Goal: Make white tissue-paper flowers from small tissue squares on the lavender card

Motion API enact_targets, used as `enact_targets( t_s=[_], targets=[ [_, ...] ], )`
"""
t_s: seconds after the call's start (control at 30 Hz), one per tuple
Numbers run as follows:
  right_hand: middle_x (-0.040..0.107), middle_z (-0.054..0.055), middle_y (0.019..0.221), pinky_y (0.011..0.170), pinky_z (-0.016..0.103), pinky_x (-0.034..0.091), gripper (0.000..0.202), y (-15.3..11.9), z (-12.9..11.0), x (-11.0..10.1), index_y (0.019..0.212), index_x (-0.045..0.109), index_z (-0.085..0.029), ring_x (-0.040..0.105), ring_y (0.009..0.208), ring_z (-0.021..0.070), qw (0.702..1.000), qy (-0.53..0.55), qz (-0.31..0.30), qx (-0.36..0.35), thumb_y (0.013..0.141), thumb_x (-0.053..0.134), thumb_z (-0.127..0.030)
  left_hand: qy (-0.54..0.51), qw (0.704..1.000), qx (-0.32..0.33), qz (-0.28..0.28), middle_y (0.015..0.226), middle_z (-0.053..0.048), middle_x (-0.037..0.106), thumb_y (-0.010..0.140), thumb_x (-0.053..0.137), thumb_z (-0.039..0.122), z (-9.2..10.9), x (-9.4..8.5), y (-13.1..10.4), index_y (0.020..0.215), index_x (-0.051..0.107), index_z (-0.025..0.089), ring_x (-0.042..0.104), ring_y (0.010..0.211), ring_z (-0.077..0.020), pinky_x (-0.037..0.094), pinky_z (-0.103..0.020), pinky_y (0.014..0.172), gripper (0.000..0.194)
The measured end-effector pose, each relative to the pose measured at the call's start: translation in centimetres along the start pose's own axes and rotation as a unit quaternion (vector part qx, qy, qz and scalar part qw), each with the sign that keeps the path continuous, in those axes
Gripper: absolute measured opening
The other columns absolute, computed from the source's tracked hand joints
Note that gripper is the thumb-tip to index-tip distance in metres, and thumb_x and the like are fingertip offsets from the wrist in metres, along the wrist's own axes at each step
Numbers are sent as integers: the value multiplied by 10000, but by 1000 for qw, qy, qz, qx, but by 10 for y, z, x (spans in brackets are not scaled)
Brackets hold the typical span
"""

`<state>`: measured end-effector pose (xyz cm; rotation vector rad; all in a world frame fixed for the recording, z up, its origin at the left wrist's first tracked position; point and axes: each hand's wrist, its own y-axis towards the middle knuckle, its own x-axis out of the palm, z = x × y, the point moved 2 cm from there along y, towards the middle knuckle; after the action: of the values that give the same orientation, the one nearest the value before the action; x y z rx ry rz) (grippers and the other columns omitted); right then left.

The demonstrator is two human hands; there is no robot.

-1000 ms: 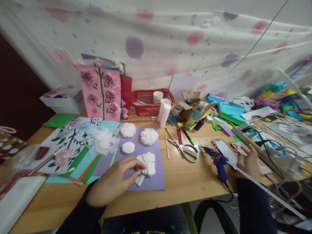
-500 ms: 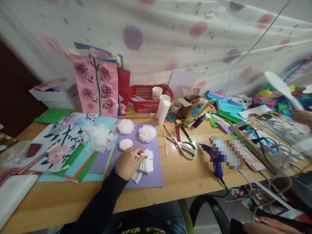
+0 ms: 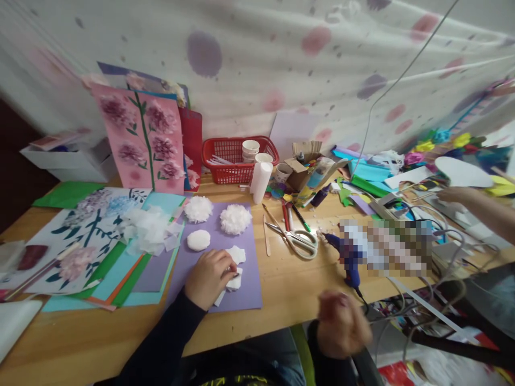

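Observation:
My left hand (image 3: 211,279) is over the purple sheet (image 3: 251,289), its fingertips pinched together on small white paper pieces (image 3: 236,254). Blurred by motion, my right hand (image 3: 341,324) hangs in front of the table's front edge with its fingers curled; whether it holds anything is unclear. Two fluffy white paper pompoms (image 3: 235,219) and a smooth white oval (image 3: 198,240) lie on the sheet. Right of it are scissors (image 3: 303,244), a wooden stick (image 3: 266,236) and a blue glue gun (image 3: 351,257).
Behind stand a red basket (image 3: 225,172) with paper cups, a white roll (image 3: 262,182) and a pink flower picture (image 3: 140,139). Tissue scraps (image 3: 148,228) lie on coloured sheets at left. Another person's hand (image 3: 454,195) is near a white paddle shape (image 3: 462,171) at right, beside cables.
My right hand has come up and left from the lower right corner. My left hand has shifted slightly over the paper pieces. The other person's hand and white paddle shape moved; the view turned right.

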<state>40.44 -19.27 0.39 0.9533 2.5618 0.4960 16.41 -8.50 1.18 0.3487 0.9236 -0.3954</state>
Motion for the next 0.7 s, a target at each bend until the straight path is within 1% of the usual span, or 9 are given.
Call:
enact_targets(
  t_s=[0.07,0.13,0.23,0.3,0.37,0.47,0.53,0.63,0.7],
  targets=[
    [504,-15,477,441,250,390,311,-9,-5,40,738,633,-167,488,426,126,996,-2,-90,14,917,439,-332,-14,1000,5,16,812,-35,649,790,611,110,0,-1,0,716,600,168,587,830,-218,428,-361,775,95],
    [602,23,639,546,262,454,215,-15,-11,72,848,627,-175,579,574,151,983,4,-183,20,915,461,-296,-29,999,1,36,793,-34,648,809,589,136,-1,-3,-1,726,585,171,591,812,-213,433,-347,755,90],
    [629,52,810,574,261,477,163,-23,-15,98,1012,572,-184,600,669,162,964,30,-259,57,904,488,-273,-46,997,-25,57,730,-25,643,811,560,154,-1,-6,-2,722,571,183,597,760,-211,439,-339,724,94],
    [623,65,887,575,263,483,195,-26,-16,105,1067,539,-191,599,697,164,951,50,-297,69,889,515,-266,-82,993,-52,69,730,-23,651,803,551,170,-2,-7,-3,739,567,191,613,753,-209,452,-335,722,69],
    [614,83,986,595,265,494,237,-28,-17,107,1107,507,-203,606,753,168,941,80,-316,88,880,536,-265,-153,982,-86,75,789,-28,673,807,533,186,-3,-7,-3,810,566,195,641,779,-199,474,-319,730,35],
    [582,92,1099,601,251,505,270,-27,-16,108,1133,473,-227,607,806,161,931,142,-307,135,879,548,-275,-261,955,-124,60,873,-34,681,799,522,188,-2,-5,-4,950,558,197,665,813,-177,502,-283,731,156],
    [581,83,1088,573,234,501,252,-26,-15,109,1118,477,-235,602,767,145,923,177,-301,159,882,549,-286,-297,945,-133,42,855,-25,661,776,545,189,0,-3,-5,992,561,193,662,776,-165,510,-267,703,216],
    [605,52,949,518,220,478,218,-27,-12,110,1093,497,-233,566,620,113,914,208,-300,179,891,544,-301,-311,939,-142,29,775,-1,615,751,584,199,2,-1,-7,997,567,180,632,701,-148,503,-255,666,248],
    [607,36,876,520,226,479,207,-27,-11,110,1079,513,-226,550,578,107,914,218,-291,179,891,547,-305,-318,936,-148,20,752,7,593,750,594,211,2,1,-9,997,566,174,605,681,-139,493,-251,656,252]
  ],
)
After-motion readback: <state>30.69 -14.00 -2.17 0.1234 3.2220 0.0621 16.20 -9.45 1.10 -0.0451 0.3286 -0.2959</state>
